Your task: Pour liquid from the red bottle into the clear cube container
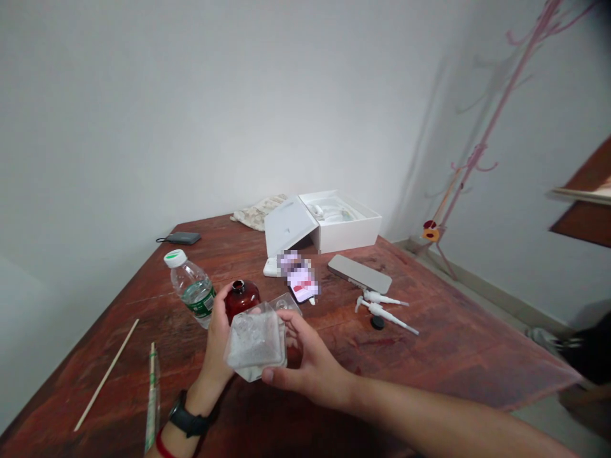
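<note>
My right hand [310, 366] grips a clear square plastic container [255, 343], thumb at its lower edge and fingers on its far right side. It is held tilted in front of a dark red-brown glass bottle [243, 298], whose mouth has no cap. My left hand [220, 334] curls around the left side of this bottle; the container hides part of that hand and the bottle's lower body. Just behind the container, another clear plastic piece [289, 304] shows. To the left stands a water bottle [193, 289] with a white cap and green label.
White pump heads [384, 312] and a black cap [377, 322] lie at right, near a grey case [360, 273]. Behind are a phone [303, 283] and an open white box [348, 235]. A wooden stick [107, 375] and wrapped chopsticks [152, 394] lie at left.
</note>
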### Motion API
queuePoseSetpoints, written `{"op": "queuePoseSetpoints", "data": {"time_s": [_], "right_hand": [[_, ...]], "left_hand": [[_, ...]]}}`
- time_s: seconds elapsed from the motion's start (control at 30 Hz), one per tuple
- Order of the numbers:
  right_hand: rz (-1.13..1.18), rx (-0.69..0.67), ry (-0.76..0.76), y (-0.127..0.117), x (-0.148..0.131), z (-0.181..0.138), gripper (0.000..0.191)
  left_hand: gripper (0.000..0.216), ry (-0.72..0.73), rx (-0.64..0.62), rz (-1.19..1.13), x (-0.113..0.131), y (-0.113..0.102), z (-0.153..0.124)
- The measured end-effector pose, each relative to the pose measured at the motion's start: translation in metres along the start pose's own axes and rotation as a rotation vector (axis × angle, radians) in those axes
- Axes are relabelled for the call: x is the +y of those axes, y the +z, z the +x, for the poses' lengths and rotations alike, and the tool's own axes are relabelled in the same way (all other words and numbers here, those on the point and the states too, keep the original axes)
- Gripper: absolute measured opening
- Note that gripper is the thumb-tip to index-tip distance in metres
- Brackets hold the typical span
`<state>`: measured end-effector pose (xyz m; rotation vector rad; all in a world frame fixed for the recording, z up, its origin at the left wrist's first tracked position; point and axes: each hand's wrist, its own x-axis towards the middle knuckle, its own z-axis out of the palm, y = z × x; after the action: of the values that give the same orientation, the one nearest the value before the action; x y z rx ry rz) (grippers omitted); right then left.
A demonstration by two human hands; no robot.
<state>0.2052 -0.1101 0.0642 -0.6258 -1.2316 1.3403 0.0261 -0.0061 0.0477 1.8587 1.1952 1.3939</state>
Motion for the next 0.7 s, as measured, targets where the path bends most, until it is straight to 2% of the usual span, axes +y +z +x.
{"op": "queuePoseSetpoints", "data": {"time_s": [0.17,0.5,0.6,0.7], "right_hand": [[0.040,0.004,-0.023,-0.001,-0.003,0.000,0.066],[0.035,0.074,-0.052,-0.005,-0.008,0.003,0.072],[0.058,0.078,-0.075,-0.003,-0.011,0.003,0.071],[0.075,0.079,-0.113,-0.002,-0.014,0.002,0.067]], "left_hand": [[0.069,0.012,-0.003,-0.012,0.009,-0.005,0.000],[0.061,0.026,-0.118,-0.048,0.018,-0.019,0.006],[0.067,0.012,-0.136,-0.028,0.021,-0.023,0.006],[0.084,0.003,-0.119,0.020,0.028,-0.027,0.002]]}}
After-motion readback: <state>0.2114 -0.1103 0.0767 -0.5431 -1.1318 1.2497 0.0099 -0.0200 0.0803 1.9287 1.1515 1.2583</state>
